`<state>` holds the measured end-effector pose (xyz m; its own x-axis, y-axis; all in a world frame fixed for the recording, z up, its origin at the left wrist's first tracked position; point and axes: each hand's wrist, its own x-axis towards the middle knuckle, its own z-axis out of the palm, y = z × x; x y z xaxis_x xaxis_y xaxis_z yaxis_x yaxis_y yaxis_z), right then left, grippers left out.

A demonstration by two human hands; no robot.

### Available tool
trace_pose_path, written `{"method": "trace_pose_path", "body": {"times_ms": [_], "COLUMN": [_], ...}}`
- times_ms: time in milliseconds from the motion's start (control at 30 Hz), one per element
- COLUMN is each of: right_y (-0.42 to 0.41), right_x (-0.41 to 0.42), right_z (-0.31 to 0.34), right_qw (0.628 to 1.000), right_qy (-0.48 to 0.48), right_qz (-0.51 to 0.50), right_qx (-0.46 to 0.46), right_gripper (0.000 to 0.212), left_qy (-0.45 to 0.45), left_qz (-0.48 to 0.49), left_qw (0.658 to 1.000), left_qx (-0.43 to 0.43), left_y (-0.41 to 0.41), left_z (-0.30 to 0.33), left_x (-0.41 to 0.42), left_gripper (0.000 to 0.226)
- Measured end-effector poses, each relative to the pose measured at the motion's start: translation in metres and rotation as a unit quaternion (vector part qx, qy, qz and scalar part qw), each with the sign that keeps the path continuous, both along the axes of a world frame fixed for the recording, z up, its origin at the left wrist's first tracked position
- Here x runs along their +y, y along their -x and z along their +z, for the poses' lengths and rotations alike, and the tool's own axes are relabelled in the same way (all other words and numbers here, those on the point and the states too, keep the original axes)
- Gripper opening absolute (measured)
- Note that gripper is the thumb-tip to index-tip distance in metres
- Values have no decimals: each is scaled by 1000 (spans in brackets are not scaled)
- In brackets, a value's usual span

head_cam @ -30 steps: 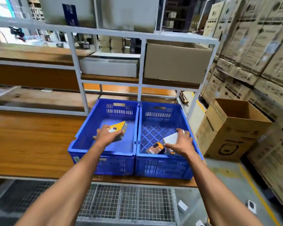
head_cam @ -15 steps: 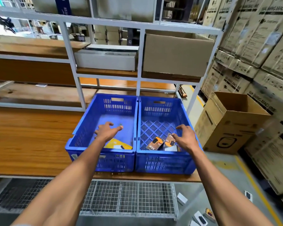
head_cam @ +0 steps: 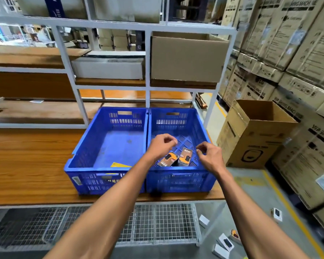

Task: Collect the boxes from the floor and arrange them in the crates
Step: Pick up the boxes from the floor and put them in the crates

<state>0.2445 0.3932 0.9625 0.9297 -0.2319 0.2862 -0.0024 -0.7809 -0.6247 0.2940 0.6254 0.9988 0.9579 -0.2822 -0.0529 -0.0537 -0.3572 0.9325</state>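
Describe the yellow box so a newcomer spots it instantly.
Find the two blue crates side by side on the wooden shelf. Look in the left crate, at its near wall. The yellow box lies flat there, alone in that crate, only its top edge showing; the two orange-and-black boxes sit in the right crate instead.

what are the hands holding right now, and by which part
Nothing. Left hand and right hand hover with loosely curled fingers over the right blue crate, above two 65W boxes.
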Motion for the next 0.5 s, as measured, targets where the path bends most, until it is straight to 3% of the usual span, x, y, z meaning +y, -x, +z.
{"method": "trace_pose_path", "body": {"times_ms": [200, 333, 500], "right_y": [62, 129, 215], "right_x": [-68, -128, -195], "right_z": [-3, -12, -42], "right_qw": [999, 996, 989], "right_qy": [-8, -24, -50], "right_qz": [-39, -80, -134], "right_qx": [-30, -10, 37], "right_gripper": [13, 11, 13], "left_qy": [-21, -34, -55], "left_qz": [-95, -154, -200], "left_qw": [995, 988, 978], "left_qx": [-25, -9, 20], "left_y": [47, 85, 152], "left_z": [-13, -38, -68], "left_x": [-110, -182, -250], "left_gripper": [6, 30, 11]}}
